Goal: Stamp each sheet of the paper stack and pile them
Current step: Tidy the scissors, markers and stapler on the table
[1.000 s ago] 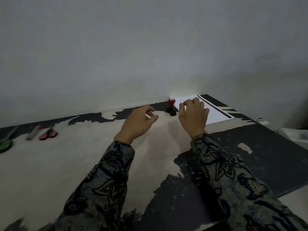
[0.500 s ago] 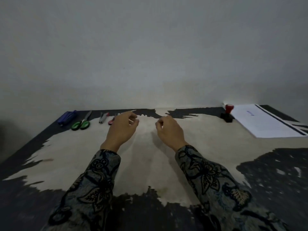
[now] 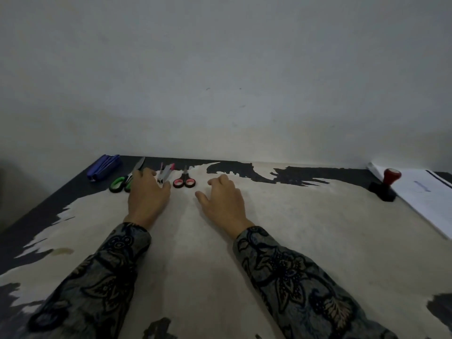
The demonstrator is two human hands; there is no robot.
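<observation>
I see both hands out over the middle of the desk [image 3: 293,241], a worn top with pale patches where the black coat has peeled. My left hand [image 3: 148,199] lies palm down with fingers loosely stretched forward, holding nothing; its fingertips reach just beside the green scissors [image 3: 122,182] and the stapler [image 3: 165,172], and I cannot tell whether they touch either one. My right hand [image 3: 223,200] also rests palm down, fingers lightly curled, thumb spread out to the side, with nothing in its grasp.

The paper [image 3: 420,194] lies at the far right of the desk, well apart from both hands, its right side running out of view; a faint blue mark shows on the top sheet. The stamp [image 3: 386,185], with a red knob on a black base, stands just beside the paper's left edge.

Along the back edge, left of centre, I see a blue object [image 3: 104,166], then the green scissors, the stapler, and small red scissors [image 3: 184,181] in a row. Patterned sleeves [image 3: 293,272] cover both forearms
</observation>
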